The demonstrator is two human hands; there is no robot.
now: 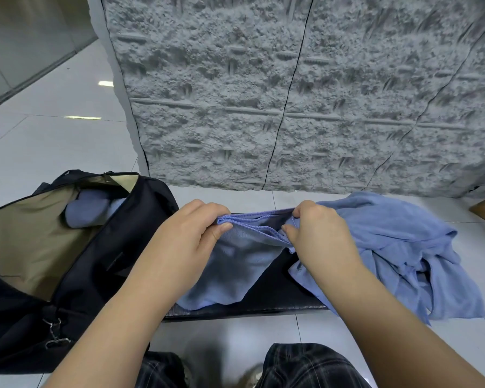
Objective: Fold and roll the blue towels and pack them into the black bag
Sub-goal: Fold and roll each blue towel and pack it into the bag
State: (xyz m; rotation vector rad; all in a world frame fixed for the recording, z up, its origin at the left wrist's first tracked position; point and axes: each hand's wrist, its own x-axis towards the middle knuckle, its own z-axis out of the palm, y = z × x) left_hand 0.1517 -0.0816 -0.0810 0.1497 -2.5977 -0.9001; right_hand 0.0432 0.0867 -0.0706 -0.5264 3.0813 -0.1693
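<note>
Fingers (226,227) of both hands pinch the top hem of one blue towel (235,264) at frame centre.

From left to right, we see the black bag (101,264) lying open at the left of the frame with a rolled towel (88,211) already inside. Our left hand (191,236) grips the hem's left end and our right hand (317,236) its right end. The hem runs left-right between them, the cloth hanging toward the bottom of the frame over the dark desk (277,298). The loose towel pile (403,247) lies at right. The left hand is nearer the bag.
</note>
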